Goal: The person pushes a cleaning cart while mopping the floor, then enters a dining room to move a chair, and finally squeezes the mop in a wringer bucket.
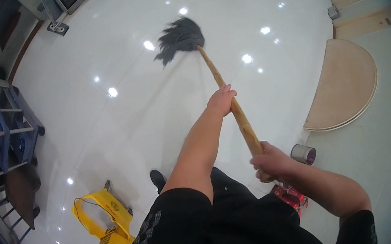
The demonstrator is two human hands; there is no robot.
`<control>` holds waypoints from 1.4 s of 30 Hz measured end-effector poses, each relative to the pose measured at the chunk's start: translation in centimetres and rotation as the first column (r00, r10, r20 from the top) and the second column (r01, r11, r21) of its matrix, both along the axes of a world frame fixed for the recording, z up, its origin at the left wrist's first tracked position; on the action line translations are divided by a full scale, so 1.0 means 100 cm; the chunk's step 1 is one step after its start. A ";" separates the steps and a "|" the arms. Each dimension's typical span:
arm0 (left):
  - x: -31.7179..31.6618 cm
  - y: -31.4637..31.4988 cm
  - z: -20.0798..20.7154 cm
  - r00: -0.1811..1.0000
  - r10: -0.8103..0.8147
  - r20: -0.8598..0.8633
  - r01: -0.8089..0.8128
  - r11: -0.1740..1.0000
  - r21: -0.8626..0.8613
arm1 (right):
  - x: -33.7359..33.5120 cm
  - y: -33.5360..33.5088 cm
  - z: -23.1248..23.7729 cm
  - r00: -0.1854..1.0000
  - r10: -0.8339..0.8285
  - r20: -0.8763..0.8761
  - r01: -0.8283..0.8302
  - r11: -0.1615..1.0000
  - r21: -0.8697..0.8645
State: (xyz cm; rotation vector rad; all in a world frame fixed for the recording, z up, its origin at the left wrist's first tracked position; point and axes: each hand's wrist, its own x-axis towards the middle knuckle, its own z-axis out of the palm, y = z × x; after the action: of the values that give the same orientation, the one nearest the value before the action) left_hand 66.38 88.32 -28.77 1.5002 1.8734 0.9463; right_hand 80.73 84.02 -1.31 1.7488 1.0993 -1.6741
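A mop with a dark grey string head [182, 35] and a long wooden handle [243, 123] reaches away from me over the shiny white floor [122, 132]. Its strands lie on the tiles, fanned out to the left. My left hand [222, 100] is closed around the middle of the handle. Nearer to me, my right hand [272, 160] grips the handle close to its top end. The handle slants from lower right to upper left.
At lower left stands a yellow mop wringer bucket [104, 219]. A blue metal cart [4, 129] is along the left side. Half-round wooden boards [345, 83] lean at the right wall, near a metal tin [304, 154] and red packages [290, 196]. A door stop post [57, 26] stands far left.
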 end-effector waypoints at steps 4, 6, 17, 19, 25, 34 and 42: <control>0.008 0.004 0.015 0.969 -0.234 -0.073 0.219 0.960 -0.172 | 0.011 -0.010 -0.017 0.989 -0.101 -0.105 0.098 0.995 -0.036; 0.006 -0.004 0.018 0.963 -0.247 -0.103 0.231 0.962 -0.146 | 0.013 -0.021 -0.006 0.990 -0.113 -0.081 0.108 0.992 -0.058; 0.040 -0.167 0.088 0.897 -0.441 0.036 0.442 0.896 -0.052 | 0.082 -0.106 0.100 0.988 -0.090 -0.129 0.033 0.921 -0.389; 0.045 -0.211 0.088 0.936 -0.340 0.094 0.340 0.940 0.011 | 0.093 -0.117 0.100 0.988 -0.059 -0.143 -0.011 0.896 -0.443; 0.024 -0.300 0.046 0.998 -0.025 0.061 0.018 0.993 0.113 | 0.064 -0.135 0.061 0.937 0.348 -0.031 -0.324 0.834 -0.446; -0.013 -0.294 -0.022 0.957 0.195 -0.216 -0.232 0.959 -0.165 | 0.013 -0.088 -0.011 0.212 0.965 0.157 -0.961 0.177 0.211; 0.096 -0.075 -0.006 0.943 0.320 -0.094 -0.325 0.945 -0.043 | 0.101 0.067 0.024 0.057 0.862 0.503 -0.970 -0.072 0.232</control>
State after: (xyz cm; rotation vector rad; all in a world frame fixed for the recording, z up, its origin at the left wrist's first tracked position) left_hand 76.02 80.84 -29.33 1.2376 2.2370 0.9734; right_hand 90.80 90.76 1.11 0.7029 2.1019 -0.1914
